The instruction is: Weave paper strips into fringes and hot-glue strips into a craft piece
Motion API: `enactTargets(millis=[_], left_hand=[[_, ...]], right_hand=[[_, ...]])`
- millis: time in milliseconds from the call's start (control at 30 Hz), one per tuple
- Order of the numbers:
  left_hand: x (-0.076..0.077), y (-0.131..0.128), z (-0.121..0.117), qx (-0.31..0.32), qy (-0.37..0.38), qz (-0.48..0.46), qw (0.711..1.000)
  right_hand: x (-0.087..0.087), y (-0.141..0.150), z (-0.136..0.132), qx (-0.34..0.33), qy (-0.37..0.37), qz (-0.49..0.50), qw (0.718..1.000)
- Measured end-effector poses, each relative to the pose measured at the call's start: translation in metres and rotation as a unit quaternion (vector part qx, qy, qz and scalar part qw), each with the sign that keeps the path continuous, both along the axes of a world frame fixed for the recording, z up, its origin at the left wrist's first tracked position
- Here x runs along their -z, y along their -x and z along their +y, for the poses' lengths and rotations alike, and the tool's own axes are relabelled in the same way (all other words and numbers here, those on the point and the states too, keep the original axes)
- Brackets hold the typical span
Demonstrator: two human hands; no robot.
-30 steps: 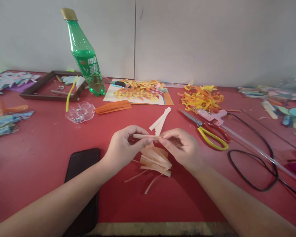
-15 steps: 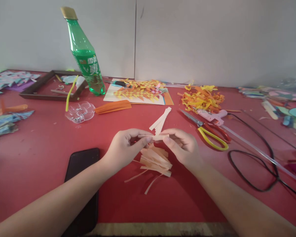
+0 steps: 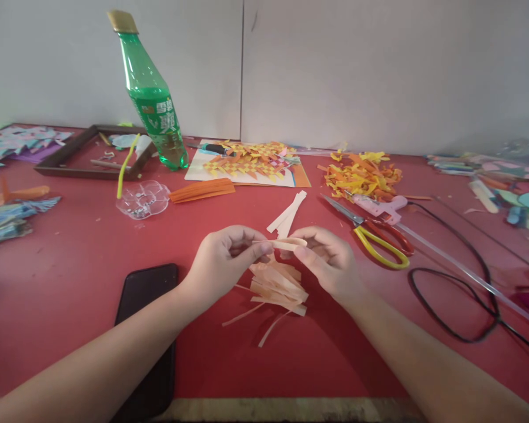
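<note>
Between my two hands is a narrow cream paper strip (image 3: 288, 243), bent back on itself in a loop at its right end. My left hand (image 3: 231, 249) pinches its left end between thumb and fingers. The thumb and fingers of my right hand (image 3: 324, 255) are closed at the looped end. Beneath the hands lies a loose pile of pale peach paper strips (image 3: 280, 288), a few thin ones sticking out to the left and front. Just beyond the fingers rest a few flat cream strips (image 3: 288, 212).
A black phone (image 3: 147, 294) lies left, under my forearm. Red-and-yellow scissors (image 3: 381, 247), a pink glue gun (image 3: 381, 207) and its looped cord are on the right. Behind stand a green bottle (image 3: 152, 100), a clear dish (image 3: 143, 200), orange strips (image 3: 203, 190) and an orange-yellow paper heap (image 3: 364, 176).
The strip, nearly straight before, now curves into a loop at its right end. My hands have barely shifted.
</note>
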State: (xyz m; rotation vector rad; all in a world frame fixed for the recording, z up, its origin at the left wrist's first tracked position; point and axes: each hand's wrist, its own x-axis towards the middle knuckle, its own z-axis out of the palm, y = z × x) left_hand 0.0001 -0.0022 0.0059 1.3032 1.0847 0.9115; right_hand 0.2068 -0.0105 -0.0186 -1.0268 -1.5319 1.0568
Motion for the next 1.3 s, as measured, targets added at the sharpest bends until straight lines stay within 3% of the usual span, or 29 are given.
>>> enactTargets(millis=[433, 633, 800, 1300], left_hand=[[-0.001, 0.0004, -0.0012, 0.025, -0.022, 0.035, 0.999], [0.0013, 0.0001, 0.0005, 0.004, 0.013, -0.006, 1.0], [0.0021, 0.0021, -0.0006, -0.001, 0.004, 0.014, 1.0], [0.0078, 0.0045, 0.0049, 0.002, 0.094, -0.1, 0.991]], right_hand=[[-0.0025, 0.0002, 0.0008, 0.038, 0.012, 0.012, 0.999], [-0.0013, -0.0002, 0.0027, 0.046, 0.014, 0.013, 0.999], [-0.0017, 0.0006, 0.0035, 0.041, 0.012, 0.022, 0.999], [0.0038, -0.0056, 0.0089, 0.031, 0.009, 0.04, 0.999]])
